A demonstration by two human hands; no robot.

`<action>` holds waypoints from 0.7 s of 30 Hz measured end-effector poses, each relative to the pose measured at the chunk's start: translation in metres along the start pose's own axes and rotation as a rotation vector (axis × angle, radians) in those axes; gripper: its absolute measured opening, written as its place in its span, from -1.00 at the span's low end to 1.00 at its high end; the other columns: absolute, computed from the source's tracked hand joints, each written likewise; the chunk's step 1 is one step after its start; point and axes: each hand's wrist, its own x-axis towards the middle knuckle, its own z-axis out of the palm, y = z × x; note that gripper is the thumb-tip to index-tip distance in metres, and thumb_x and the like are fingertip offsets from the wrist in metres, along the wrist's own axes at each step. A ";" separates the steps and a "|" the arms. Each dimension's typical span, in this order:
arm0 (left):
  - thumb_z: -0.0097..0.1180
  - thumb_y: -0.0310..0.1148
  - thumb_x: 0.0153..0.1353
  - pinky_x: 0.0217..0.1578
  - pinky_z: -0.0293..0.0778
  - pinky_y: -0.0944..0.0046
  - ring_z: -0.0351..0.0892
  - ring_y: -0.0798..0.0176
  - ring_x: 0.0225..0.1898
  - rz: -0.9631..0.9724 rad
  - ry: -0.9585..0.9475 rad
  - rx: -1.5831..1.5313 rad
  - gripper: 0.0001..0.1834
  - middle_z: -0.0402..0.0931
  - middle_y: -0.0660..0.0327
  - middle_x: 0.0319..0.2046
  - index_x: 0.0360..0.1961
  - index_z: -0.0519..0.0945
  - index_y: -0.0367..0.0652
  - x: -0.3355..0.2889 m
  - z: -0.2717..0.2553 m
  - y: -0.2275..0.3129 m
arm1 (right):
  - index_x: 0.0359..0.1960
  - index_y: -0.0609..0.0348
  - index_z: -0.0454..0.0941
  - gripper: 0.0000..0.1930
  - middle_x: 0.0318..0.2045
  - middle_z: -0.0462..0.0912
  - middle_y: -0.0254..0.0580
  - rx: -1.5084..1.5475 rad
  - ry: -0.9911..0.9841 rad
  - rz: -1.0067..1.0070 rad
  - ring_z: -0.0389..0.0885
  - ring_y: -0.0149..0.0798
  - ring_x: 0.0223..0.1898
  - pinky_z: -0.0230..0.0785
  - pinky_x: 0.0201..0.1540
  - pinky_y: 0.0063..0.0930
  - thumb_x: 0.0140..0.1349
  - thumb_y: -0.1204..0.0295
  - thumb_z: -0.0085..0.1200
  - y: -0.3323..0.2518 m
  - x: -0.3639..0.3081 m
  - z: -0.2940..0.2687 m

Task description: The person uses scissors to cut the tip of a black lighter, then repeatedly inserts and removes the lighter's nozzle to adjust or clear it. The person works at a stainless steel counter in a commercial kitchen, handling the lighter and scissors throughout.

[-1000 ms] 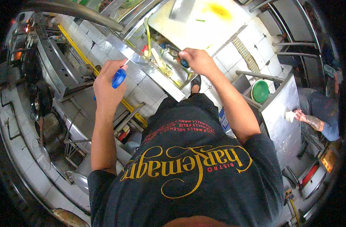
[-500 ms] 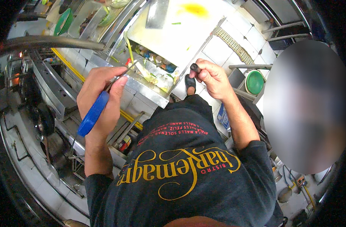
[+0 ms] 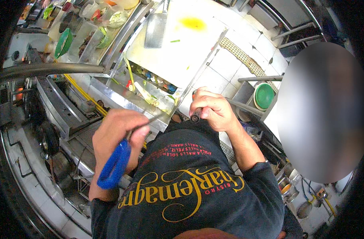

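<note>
My left hand (image 3: 117, 133) is closed on a blue-handled tool (image 3: 115, 165). Its thin metal part shows between thumb and fingers, pointing away from me to the right. The blue handle looks loop-shaped and hangs toward my forearm; the tool's exact kind does not show. In my right hand (image 3: 213, 108) is a narrow dark rod (image 3: 196, 115), gripped by curled fingers, its round end turned toward me. The two hands are apart, above my dark shirt and just short of a metal counter edge (image 3: 126, 101).
Ahead lies a white cutting board (image 3: 205, 47) with a broad metal blade (image 3: 155, 31) and a yellow stain. Vegetable scraps (image 3: 150, 95) fill the gap before it. A metal bar (image 3: 50, 70) crosses at left. Green bowls (image 3: 63, 43) stand left and right. A blurred patch covers the right side.
Both hands have come lower in the view, closer to my body, and a little nearer each other. The rod's end has turned more toward me. The whole view has shifted slightly.
</note>
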 end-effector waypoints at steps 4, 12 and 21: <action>0.24 -0.48 0.13 -0.13 0.51 0.16 0.63 0.07 -0.21 0.017 -0.034 -0.040 -0.87 0.65 0.09 -0.31 -0.27 0.63 -0.21 0.004 0.008 0.019 | -0.22 0.23 0.62 -0.67 -0.37 0.61 -0.15 -0.002 -0.011 0.051 0.55 -0.14 -0.30 0.36 -0.12 -0.29 0.41 0.18 0.02 0.004 -0.002 -0.007; 0.08 -0.55 0.30 -0.09 0.46 0.16 0.55 -0.03 -0.17 -0.029 -0.090 0.243 -0.85 0.54 0.01 -0.20 -0.12 0.56 -0.29 -0.004 0.035 -0.037 | -0.13 0.14 0.64 -0.75 -0.42 0.62 -0.33 -0.082 0.308 0.495 0.51 -0.46 -0.35 0.40 -0.21 -0.49 0.46 0.26 0.00 0.024 -0.024 -0.015; 0.14 -0.53 0.07 -0.23 0.55 0.01 0.61 -0.08 -0.14 -0.107 -0.374 0.769 -0.68 0.54 0.15 -0.13 -0.10 0.60 -0.05 -0.044 0.030 -0.148 | -0.12 0.11 0.67 -0.74 -0.36 0.65 -0.35 -0.211 0.486 0.560 0.53 -0.46 -0.32 0.43 -0.19 -0.47 0.44 0.22 0.03 0.011 -0.034 -0.056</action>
